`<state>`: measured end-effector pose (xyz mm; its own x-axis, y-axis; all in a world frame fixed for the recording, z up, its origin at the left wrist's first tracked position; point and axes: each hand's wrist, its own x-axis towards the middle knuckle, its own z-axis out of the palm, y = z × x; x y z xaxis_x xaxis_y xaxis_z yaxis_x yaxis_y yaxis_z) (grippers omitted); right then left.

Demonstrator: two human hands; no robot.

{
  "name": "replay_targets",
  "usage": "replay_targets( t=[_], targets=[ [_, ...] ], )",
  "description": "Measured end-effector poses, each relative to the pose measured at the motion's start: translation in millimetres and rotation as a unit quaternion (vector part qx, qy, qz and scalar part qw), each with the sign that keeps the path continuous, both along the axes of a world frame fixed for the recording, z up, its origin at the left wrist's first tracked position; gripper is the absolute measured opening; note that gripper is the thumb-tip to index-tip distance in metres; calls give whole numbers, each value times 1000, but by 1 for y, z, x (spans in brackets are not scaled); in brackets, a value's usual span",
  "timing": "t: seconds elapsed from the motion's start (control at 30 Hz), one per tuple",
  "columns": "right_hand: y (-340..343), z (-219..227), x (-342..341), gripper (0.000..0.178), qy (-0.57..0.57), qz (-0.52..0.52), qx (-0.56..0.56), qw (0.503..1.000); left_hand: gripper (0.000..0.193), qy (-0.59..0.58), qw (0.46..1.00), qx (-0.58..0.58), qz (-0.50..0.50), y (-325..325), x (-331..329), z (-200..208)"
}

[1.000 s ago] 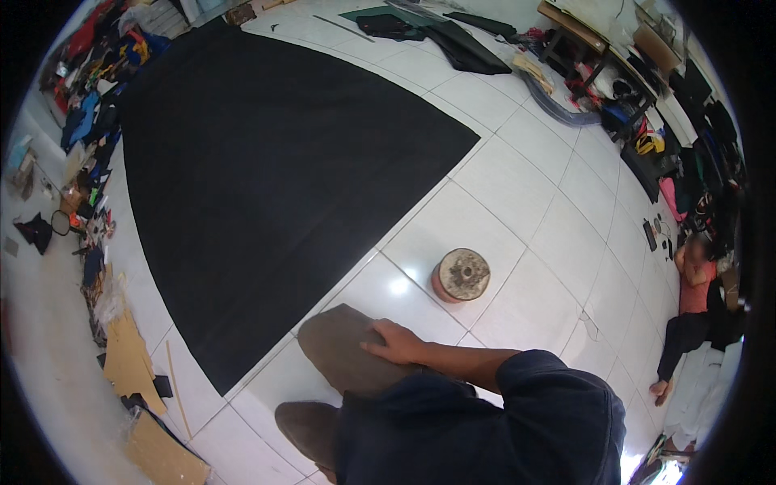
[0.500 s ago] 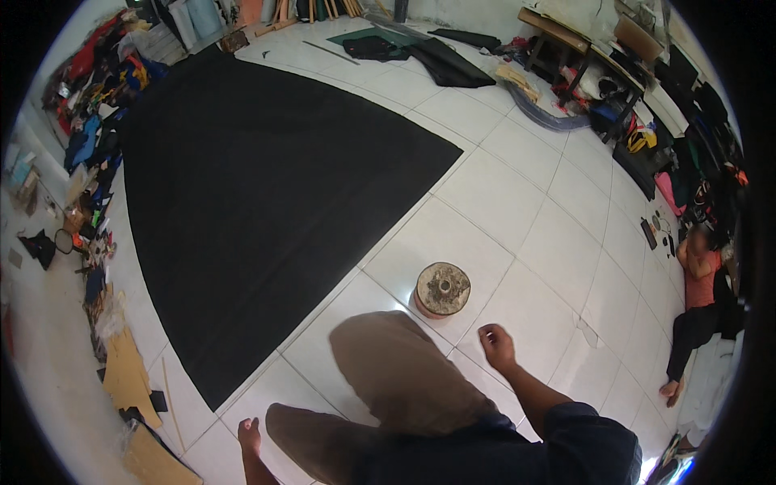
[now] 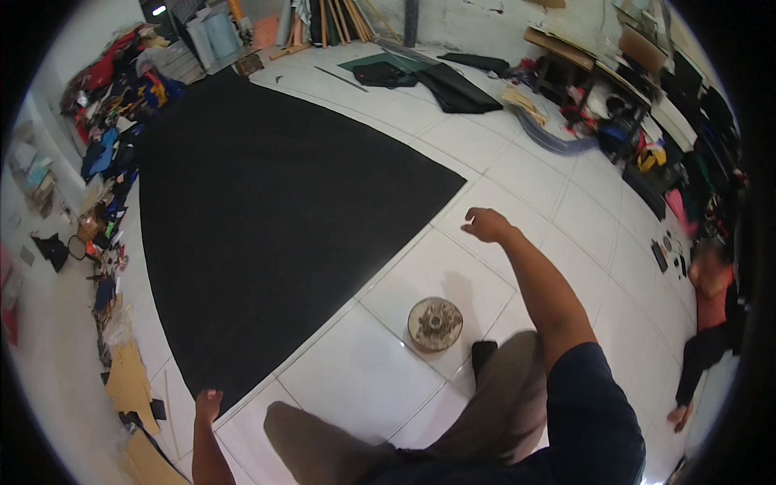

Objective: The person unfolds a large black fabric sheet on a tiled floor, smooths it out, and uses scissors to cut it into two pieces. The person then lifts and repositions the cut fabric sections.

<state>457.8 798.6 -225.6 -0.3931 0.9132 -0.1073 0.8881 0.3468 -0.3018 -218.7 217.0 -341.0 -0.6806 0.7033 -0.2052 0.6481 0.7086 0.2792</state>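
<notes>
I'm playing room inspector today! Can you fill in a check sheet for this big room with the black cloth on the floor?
Surface: white tiled floor, mostly bare near the person.
Job's things: large black fabric sheet spread flat; round tin on a tile beside it, apart from the sheet.
Clutter: colourful cloth heap along the left wall; cardboard scraps; dark fabric pieces at the far end.
Hands: left hand low by the sheet's corner, empty; right hand raised, loosely curled, empty.
Cables: nothing seen.
Surroundings: tables at right; another person sitting on the floor.
</notes>
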Motion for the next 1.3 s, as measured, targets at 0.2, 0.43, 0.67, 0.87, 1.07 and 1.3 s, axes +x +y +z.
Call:
replay_targets(
  t=[0.2, 0.43, 0.67, 0.87, 1.07, 1.3],
  targets=[
    [64, -67, -34, 41, -36, 110, -12, 993, 46, -122, 992, -10, -40, 176, 127, -24],
    [108, -178, -54, 46, -157, 186, -81, 966, 51, -125, 987, -40, -88, 265, 259, -93],
    [151, -259, -72, 41, -117, 224, 73, 965, 72, -57, 994, -94, 13, 307, 293, -127],
    [172, -279, -84, 47, -104, 287, 110, 946, 66, 115, 980, -150, -59, 317, 268, -151],
    [203, -276, -88, 25, -72, 394, 159, 903, 29, 157, 970, -165, -89, 322, 252, -165],
    [203, -283, -90, 13, -74, 375, 161, 910, 16, 220, 962, -118, -110, 319, 243, -184]
  ],
)
